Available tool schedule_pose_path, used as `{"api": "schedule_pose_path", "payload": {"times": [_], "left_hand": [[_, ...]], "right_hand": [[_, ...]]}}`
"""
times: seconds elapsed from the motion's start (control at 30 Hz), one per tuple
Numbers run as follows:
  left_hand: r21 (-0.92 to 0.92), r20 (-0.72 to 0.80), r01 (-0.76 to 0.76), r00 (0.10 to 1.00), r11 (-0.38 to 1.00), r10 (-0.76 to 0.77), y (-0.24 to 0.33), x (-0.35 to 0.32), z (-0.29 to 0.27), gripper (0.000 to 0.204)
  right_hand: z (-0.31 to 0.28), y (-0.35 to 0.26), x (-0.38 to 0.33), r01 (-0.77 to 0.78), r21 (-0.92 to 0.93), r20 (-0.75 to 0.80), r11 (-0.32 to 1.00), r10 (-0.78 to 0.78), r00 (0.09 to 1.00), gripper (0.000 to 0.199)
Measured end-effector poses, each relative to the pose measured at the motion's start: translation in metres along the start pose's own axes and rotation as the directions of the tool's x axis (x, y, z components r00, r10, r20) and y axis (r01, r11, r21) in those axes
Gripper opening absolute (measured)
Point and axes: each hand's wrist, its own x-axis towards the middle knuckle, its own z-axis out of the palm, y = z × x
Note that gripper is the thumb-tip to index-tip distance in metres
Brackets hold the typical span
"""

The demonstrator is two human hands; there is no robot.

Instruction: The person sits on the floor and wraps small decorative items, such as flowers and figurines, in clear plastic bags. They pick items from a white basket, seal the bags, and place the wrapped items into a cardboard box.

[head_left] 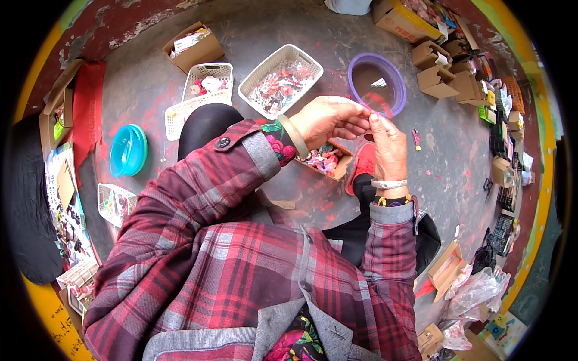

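My left hand (330, 122) and my right hand (390, 149) meet at the fingertips above the floor, both closed in a pinch. A thin, see-through red strip (380, 104) stands out from between their fingers, over the purple basin's near rim; its exact kind is too blurred to tell. Below the hands, a small cardboard box (342, 168) holds pink and red small pieces, partly hidden by my left hand. Beyond my left wrist, a white plastic basket (245, 90) contains many small red, white and dark pieces.
A purple basin (351, 77) stands ahead on the right. White baskets (229, 71), teal basins (128, 150) and an opened carton (208, 53) lie to the left. Cartons (438, 84) and black crates (501, 231) line the right wall. A small colourful item (416, 139) lies on the floor.
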Motion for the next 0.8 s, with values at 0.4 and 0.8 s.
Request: {"api": "schedule_pose_path", "payload": {"times": [0.4,0.8], "left_hand": [[0.239,-0.027,0.042,0.999,0.970,-0.037,0.017,-0.003,0.002,0.028],[0.006,0.036,0.048,0.998,0.999,-0.048,0.000,0.004,-0.007,0.027]], "right_hand": [[-0.012,-0.005,0.000,-0.012,-0.029,0.069,0.999,0.014,0.997,0.028],[-0.019,-0.022,0.000,0.337,-0.270,-0.094,0.902,-0.373,0.923,0.035]]}}
